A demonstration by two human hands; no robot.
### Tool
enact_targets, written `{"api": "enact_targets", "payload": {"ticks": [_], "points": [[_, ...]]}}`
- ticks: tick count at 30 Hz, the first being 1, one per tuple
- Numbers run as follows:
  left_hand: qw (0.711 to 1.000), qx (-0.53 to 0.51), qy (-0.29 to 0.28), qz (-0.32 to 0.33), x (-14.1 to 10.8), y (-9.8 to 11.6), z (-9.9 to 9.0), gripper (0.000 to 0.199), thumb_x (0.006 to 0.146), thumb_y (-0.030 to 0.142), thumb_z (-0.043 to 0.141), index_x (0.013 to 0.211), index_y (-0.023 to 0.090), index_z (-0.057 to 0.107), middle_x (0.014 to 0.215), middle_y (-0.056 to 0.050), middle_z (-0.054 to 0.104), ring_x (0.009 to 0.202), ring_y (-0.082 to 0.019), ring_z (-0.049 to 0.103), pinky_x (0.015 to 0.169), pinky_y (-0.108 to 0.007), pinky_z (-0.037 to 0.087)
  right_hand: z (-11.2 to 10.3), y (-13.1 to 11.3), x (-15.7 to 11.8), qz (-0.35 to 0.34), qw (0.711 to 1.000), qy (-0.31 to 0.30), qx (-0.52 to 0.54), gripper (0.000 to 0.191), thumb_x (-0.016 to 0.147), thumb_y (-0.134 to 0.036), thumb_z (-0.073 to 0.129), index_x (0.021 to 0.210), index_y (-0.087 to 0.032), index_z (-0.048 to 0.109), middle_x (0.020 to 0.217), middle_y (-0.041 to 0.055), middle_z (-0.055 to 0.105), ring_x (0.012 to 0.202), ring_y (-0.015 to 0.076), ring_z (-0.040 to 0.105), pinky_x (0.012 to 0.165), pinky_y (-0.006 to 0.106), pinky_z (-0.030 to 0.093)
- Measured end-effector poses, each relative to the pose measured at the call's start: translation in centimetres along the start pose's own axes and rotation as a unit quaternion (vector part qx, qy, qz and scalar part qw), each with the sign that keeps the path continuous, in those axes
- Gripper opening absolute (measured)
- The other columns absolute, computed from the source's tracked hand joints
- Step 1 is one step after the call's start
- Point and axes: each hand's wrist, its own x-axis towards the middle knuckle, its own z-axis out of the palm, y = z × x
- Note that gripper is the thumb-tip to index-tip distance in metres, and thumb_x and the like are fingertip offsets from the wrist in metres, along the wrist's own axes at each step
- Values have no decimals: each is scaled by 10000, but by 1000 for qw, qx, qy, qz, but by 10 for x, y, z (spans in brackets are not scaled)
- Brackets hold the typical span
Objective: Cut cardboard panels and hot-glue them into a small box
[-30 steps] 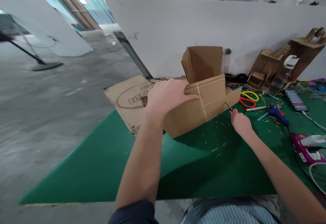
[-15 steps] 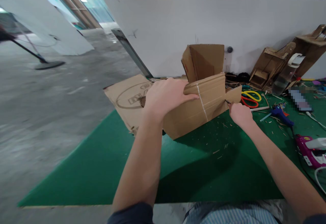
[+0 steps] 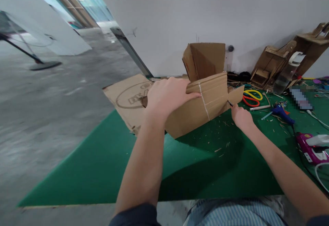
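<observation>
A cardboard box (image 3: 190, 118) with open flaps is tilted over the green table (image 3: 102, 171). White lines run across its near side. My left hand (image 3: 168, 97) grips the top edge of that side, thumb on the outer face and fingers behind it. At the box's right end, my right hand (image 3: 241, 118) is closed round a small dark tool (image 3: 230, 103), whose tip touches the cardboard near a corner. Most of the tool is hidden in the fist. A flap with a printed oval (image 3: 131, 99) spreads out to the left.
Scissors with yellow and red handles (image 3: 252, 97), a blue glue gun (image 3: 282, 114), a phone (image 3: 301, 99) and a magenta power strip (image 3: 311, 150) lie to the right. A bottle (image 3: 286, 75) stands near wooden structures (image 3: 269, 63). A white panel (image 3: 159, 30) rises behind.
The whole view has shifted slightly. Both hands keep nearly the same places on the box, and a little more of the dark tool shows at my right hand.
</observation>
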Motion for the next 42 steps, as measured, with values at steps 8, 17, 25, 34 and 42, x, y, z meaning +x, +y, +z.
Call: {"api": "enact_targets", "payload": {"ticks": [8,17,25,34,42], "points": [[1000,-5,2,-3,-3,2,-3,610,832,731,413,1005,210,679,921,-116,704,891,-312,645,716,-348,438,6,5,-6,5,1000,-16,-3,338,1021,-361,271,1064,-143,527,890,151,722,872,276,734,717,341,546],[1000,-16,11,-4,-4,3,-2,563,829,708,449,940,207,681,881,-122,692,843,-319,645,657,-354,429,9,8,-15,5,1000,-13,-10,313,1027,-331,260,1047,-144,511,887,153,725,863,271,735,701,331,541],[1000,-11,4,0,-3,3,-3,563,821,708,462,966,207,674,910,-118,699,879,-319,644,697,-353,432,13,13,-18,2,1000,-13,-19,309,1023,-325,272,1044,-139,518,857,152,723,846,289,736,689,345,544],[1000,-4,3,28,2,-2,-1,606,844,697,433,985,166,689,900,-131,696,869,-316,650,688,-345,444,4,7,-10,-8,1000,-15,-11,346,1021,-333,253,1028,-139,539,904,164,721,852,284,734,701,357,546],[999,0,9,32,3,-4,1,616,838,712,422,986,179,694,871,-129,695,854,-319,650,702,-354,443,-6,4,-5,-18,1000,-8,-17,393,1016,-329,244,1060,-122,576,921,177,716,869,295,729,725,373,541]]}}
